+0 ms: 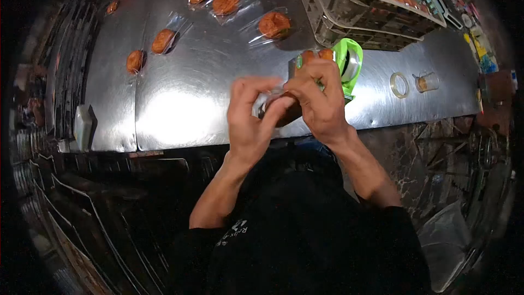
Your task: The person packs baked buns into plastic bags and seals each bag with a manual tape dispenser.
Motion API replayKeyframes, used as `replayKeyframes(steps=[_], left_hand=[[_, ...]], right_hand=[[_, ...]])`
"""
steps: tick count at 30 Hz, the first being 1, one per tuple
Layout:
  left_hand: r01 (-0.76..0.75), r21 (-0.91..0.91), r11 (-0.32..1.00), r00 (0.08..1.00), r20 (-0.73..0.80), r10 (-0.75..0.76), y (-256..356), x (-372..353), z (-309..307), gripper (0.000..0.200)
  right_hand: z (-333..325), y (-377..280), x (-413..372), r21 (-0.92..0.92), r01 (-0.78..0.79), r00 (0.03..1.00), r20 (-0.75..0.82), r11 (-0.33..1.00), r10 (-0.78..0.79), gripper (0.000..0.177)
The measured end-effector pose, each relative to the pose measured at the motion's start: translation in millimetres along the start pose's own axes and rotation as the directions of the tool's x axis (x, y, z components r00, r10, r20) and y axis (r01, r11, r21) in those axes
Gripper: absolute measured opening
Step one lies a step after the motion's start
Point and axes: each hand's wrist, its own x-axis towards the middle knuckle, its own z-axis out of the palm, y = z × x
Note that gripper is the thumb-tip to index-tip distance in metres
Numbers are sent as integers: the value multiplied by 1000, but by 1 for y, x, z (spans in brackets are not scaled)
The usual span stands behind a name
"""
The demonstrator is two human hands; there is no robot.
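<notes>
Between my two hands is a dark brown item in clear plastic wrap [289, 113], perhaps a bun, mostly hidden by my fingers. My left hand [248, 120] pinches it from the left, with thumb and forefinger at the loose plastic. Curled over its upper right side is my right hand [319, 101], its fingertips close to those of the left. Just beyond the right hand stands a bright green tape dispenser [352, 63], partly covered by that hand. A round brown bun [274, 24] lies on a clear plastic sheet farther up the table.
Several more buns on plastic, one of them a bun [162, 41] at left, are spread over the metal table [114, 109]. Stacked crates [327, 16] with packed buns stand at the back right. A tape ring [399, 85] and a small clear container [428, 82] lie at right.
</notes>
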Motion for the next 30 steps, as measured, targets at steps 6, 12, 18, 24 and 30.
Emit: replayKeyframes(steps=[6,12,18,24,30], left_hand=[[311,-548,777,886,-129,-446,-4,-10,73,15],[176,-712,679,872,-208,-443,-11,4,85,28],[251,-645,722,928,-53,-369,-25,13,79,30],[314,-625,715,932,60,-357,-43,20,82,29],[414,-585,698,898,135,-419,-60,19,70,28]], right_hand=[[2,16,-21,661,-497,785,67,562,616,5],[-50,61,-67,308,-618,693,-220,723,686,30],[-30,106,-110,251,-823,472,-198,510,859,30],[-34,102,-70,113,-765,547,-406,634,732,26],[-10,21,-133,278,-922,227,-177,270,958,29]])
